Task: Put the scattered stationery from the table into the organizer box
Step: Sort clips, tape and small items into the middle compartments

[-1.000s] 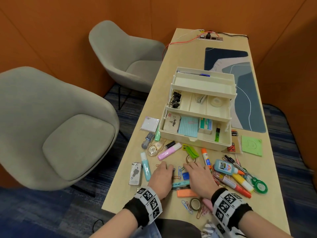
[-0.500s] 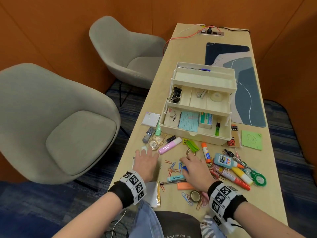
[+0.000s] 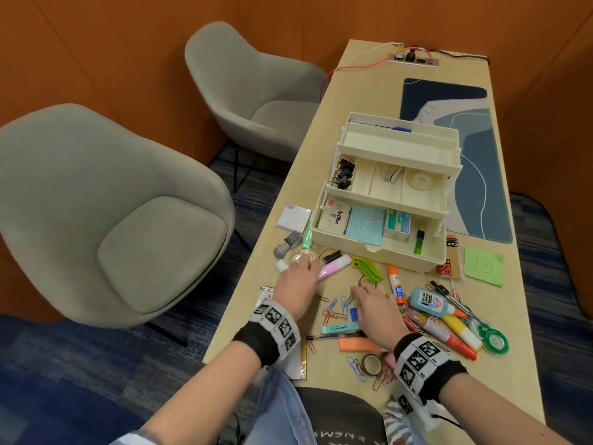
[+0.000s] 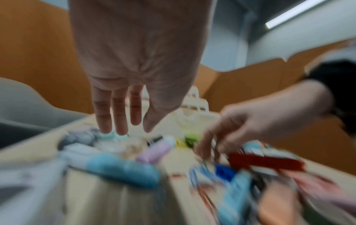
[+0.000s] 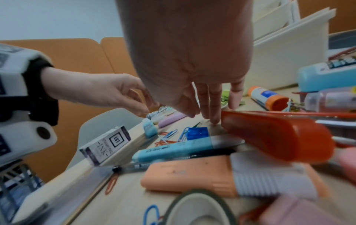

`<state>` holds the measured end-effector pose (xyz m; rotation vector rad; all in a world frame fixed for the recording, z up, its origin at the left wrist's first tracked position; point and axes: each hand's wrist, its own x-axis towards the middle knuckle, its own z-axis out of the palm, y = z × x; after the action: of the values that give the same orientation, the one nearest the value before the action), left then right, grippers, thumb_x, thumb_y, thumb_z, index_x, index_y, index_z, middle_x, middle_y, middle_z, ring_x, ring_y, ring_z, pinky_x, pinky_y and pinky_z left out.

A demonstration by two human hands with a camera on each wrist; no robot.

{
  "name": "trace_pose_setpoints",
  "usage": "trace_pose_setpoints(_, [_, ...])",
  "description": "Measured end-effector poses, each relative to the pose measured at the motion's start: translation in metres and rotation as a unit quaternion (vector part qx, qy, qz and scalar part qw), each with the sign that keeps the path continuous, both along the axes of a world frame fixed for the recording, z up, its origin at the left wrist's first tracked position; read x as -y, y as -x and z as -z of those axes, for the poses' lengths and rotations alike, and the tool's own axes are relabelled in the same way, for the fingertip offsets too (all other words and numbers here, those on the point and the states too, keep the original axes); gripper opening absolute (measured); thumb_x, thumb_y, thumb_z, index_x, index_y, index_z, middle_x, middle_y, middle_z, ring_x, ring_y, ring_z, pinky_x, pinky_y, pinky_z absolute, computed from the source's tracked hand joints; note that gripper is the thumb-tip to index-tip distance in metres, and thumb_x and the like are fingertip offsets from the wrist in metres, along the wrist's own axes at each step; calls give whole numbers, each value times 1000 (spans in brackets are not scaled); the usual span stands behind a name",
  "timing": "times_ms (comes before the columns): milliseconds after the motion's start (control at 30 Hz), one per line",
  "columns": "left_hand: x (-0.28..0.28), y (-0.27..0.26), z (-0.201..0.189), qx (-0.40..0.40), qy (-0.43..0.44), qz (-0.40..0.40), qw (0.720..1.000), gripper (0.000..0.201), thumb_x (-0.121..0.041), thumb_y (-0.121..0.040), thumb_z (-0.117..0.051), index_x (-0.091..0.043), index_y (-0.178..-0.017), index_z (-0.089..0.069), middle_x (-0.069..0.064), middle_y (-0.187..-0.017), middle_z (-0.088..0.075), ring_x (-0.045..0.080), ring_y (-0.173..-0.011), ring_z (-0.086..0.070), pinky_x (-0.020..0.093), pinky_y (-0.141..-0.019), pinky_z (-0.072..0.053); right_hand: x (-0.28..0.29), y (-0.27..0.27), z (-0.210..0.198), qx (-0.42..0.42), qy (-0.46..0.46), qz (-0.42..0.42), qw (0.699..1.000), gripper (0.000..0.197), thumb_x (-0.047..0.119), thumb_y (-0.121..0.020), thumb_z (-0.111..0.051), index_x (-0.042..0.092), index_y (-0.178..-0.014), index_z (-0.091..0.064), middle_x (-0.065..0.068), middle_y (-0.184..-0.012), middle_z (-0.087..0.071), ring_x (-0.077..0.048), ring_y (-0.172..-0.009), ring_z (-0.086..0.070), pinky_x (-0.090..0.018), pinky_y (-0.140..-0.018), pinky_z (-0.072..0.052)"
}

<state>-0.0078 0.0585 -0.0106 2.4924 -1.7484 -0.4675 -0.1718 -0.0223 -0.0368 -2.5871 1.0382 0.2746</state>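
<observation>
**Mia:** Near the organizer box (image 3: pixel 382 216), on the side close to the person, what are the hands doing?

**Sam:** The left hand (image 3: pixel 296 285) is flat, fingers straight and a bit apart. It holds nothing. Its fingertips (image 4: pixel 119 129) hang just over a pink highlighter (image 3: pixel 330 268) in front of the box. That wrist view is blurry.

**Mia:** And the other one?

**Sam:** The right hand (image 3: pixel 373 311) has long, straight fingers too, pointing down at the table (image 3: pixel 519 358). It holds nothing. One fingertip (image 5: pixel 214 120) touches the wood beside a small blue block (image 5: pixel 198 133) and some paper clips (image 3: pixel 335 308).

**Mia:** Is the box open?

**Sam:** Yes, its trays are spread out. Black clips (image 3: pixel 345 173) sit in the upper tray.

**Mia:** What else lies in front of the box?

**Sam:** A blue highlighter (image 5: pixel 173 150), an orange highlighter (image 5: pixel 192 179), a glue stick (image 3: pixel 394 284) and a glue bottle (image 3: pixel 430 301).
</observation>
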Motion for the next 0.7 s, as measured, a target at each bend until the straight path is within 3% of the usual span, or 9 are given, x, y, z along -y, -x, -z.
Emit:
trace_pose_setpoints(100, [-11,-27,-20,-30,42,-42,998,53,-8,-75,-69,-18,-123,-48,1,-122,-46,12,-88,-51,22,-77,-43,-3,-3,0,6,-10,1,1000,37,21,-94,-41,18,-131,-45,-3,-125,-52,-23,-111,-53,-38,-93,-38])
trace_pose_setpoints(200, [-23,-40,-34,3,53,-21,998,40,-7,-86,-54,-17,-124,-49,3,-124,-49,19,-86,-54,25,-68,-35,-14,-13,1,-6,5,-30,1000,49,45,-91,-45,21,-134,-40,-3,-124,-51,-24,-113,-49,-39,-94,-36])
trace_pose_setpoints(267, [-30,-38,-32,12,50,-3,999,37,-6,-88,-48,-15,-123,-51,5,-127,-49,25,-91,-57,28,-66,-34,-19,-22,4,-21,24,-57,998,55,49,-86,-49,23,-134,-38,-5,-124,-49,-25,-114,-46,-39,-94,-36])
trace_pose_setpoints(400, [-43,-25,-10,4,14,30,999,29,-9,-88,-46,-16,-116,-52,4,-111,-52,25,-92,-56,29,-63,-33,-20,-29,8,-28,29,-90,995,46,36,-88,-52,25,-132,-44,-8,-124,-46,-28,-111,-43,-37,-92,-38])
trace_pose_setpoints(533, [-51,-14,3,-28,-10,67,997,28,-9,-89,-48,-18,-116,-51,2,-115,-53,22,-97,-55,30,-73,-41,-13,-19,13,-8,15,-141,990,37,8,-92,-44,22,-126,-52,-5,-118,-47,-26,-110,-42,-36,-85,-43])
trace_pose_setpoints(700, [-56,2,14,-66,-32,119,990,20,-20,-93,-45,-16,-110,-53,3,-112,-52,22,-98,-54,35,-80,-46,-4,-22,10,-2,9,-144,990,24,-1,-90,-43,10,-109,-54,-10,-114,-47,-29,-107,-44,-38,-81,-41])
